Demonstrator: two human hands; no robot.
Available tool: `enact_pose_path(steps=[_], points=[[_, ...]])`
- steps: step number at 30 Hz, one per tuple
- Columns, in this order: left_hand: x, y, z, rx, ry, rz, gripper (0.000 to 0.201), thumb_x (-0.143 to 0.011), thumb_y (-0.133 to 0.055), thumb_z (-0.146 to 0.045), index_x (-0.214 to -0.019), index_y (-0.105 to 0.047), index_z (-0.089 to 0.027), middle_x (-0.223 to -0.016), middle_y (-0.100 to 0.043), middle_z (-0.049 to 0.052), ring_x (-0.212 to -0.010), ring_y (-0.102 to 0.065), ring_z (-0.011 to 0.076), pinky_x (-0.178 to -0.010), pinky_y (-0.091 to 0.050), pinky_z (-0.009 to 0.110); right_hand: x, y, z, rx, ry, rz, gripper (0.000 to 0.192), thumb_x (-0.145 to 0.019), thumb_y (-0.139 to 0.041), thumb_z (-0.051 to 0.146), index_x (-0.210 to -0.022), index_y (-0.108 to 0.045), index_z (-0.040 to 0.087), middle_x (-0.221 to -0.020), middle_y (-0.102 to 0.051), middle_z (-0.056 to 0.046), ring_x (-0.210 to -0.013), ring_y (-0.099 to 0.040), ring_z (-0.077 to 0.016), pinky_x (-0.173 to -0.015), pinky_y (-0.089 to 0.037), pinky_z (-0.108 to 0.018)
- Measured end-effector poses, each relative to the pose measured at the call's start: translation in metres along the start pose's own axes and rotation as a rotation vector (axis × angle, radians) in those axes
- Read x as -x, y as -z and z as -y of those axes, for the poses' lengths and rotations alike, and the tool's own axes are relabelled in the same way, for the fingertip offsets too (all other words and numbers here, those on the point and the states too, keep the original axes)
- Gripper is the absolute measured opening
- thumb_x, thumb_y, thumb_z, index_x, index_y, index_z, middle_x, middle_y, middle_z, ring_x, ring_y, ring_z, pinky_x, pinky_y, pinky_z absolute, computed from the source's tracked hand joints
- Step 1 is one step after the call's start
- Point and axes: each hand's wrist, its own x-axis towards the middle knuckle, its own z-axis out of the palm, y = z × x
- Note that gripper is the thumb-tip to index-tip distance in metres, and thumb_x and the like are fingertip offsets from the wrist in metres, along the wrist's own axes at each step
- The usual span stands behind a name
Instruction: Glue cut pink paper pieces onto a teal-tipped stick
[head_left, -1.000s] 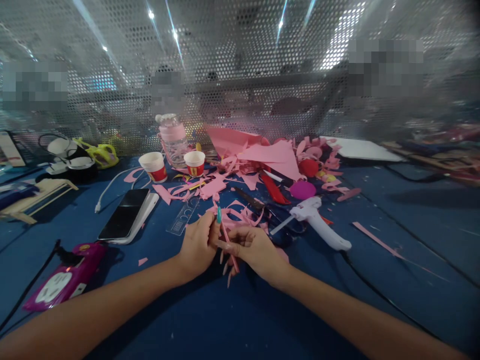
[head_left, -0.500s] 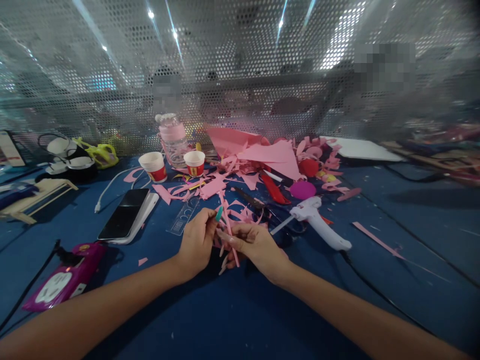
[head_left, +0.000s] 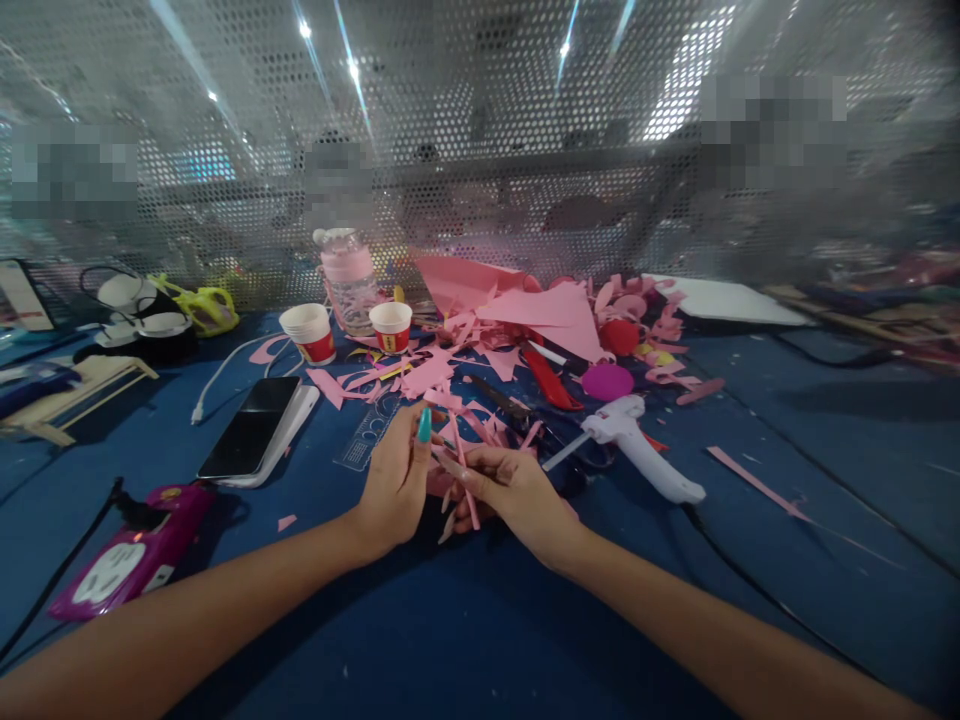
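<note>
Our two hands meet over a thin pink paper strip at the frame's centre.

From the blue bench point(head_left: 825, 420) to the white glue gun point(head_left: 637, 448) right of centre, then our left hand point(head_left: 397, 485) and right hand point(head_left: 510, 490), both pinching the pink strip point(head_left: 461, 470).

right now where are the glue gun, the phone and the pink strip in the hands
glue gun point(head_left: 637, 445), head view, on the white body where barrel meets handle
phone point(head_left: 251, 440), head view, middle of the dark screen
pink strip point(head_left: 461, 470), head view, mid-length, between both hands' fingers
</note>
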Motion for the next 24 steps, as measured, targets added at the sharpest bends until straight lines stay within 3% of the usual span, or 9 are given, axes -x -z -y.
enact_pose_path(steps=[6, 10, 14, 18, 24], points=[[-0.002, 0.000, 0.001, -0.086, 0.054, 0.065, 0.031, -0.088, -0.031, -0.035, -0.084, -0.055, -0.016, -0.075, -0.057, 0.004, -0.069, -0.053, 0.0153, -0.064, -0.040, 0.028, -0.002, 0.002, -0.003, -0.006, -0.014, -0.023, 0.031, -0.060, -0.071, 0.041, -0.070, -0.056, 0.016, -0.056, -0.060, 0.003, -0.046, -0.060, -0.0116, -0.047, -0.053, -0.024], [-0.007, -0.002, 0.000, 0.161, 0.248, 0.093, 0.027, -0.080, -0.046, -0.040, -0.077, -0.056, -0.015, -0.064, -0.055, -0.001, -0.059, -0.052, 0.0130, -0.056, -0.041, 0.024, -0.002, 0.002, -0.004, 0.013, -0.007, -0.010, 0.033, -0.058, -0.072, 0.040, -0.071, -0.056, 0.015, -0.053, -0.059, 0.003, -0.042, -0.059, -0.0112, -0.042, -0.051, -0.022], [-0.012, -0.004, 0.000, 0.397, 0.431, 0.146, 0.030, -0.071, -0.055, -0.044, -0.068, -0.052, -0.015, -0.051, -0.044, -0.005, -0.044, -0.045, 0.0089, -0.043, -0.038, 0.021, -0.003, 0.002, -0.006, 0.037, -0.032, -0.003, 0.034, -0.054, -0.074, 0.038, -0.068, -0.055, 0.014, -0.052, -0.058, 0.004, -0.040, -0.057, -0.0093, -0.039, -0.049, -0.020], [-0.011, -0.004, 0.003, 0.402, 0.468, 0.147, 0.030, -0.069, -0.056, -0.043, -0.063, -0.051, -0.014, -0.050, -0.044, -0.005, -0.042, -0.041, 0.0072, -0.040, -0.035, 0.019, -0.004, 0.003, -0.008, 0.058, -0.040, -0.019, 0.033, -0.054, -0.075, 0.037, -0.067, -0.055, 0.014, -0.048, -0.057, 0.004, -0.036, -0.053, -0.0084, -0.037, -0.048, -0.021], [-0.009, -0.006, 0.006, 0.259, 0.409, 0.068, 0.027, -0.069, -0.056, -0.037, -0.056, -0.050, -0.014, -0.047, -0.036, -0.006, -0.042, -0.031, 0.0057, -0.039, -0.025, 0.018, -0.004, 0.004, -0.010, 0.061, -0.033, -0.022, 0.033, -0.054, -0.074, 0.038, -0.066, -0.054, 0.014, -0.050, -0.059, 0.004, -0.034, -0.053, -0.0077, -0.037, -0.048, -0.020]])
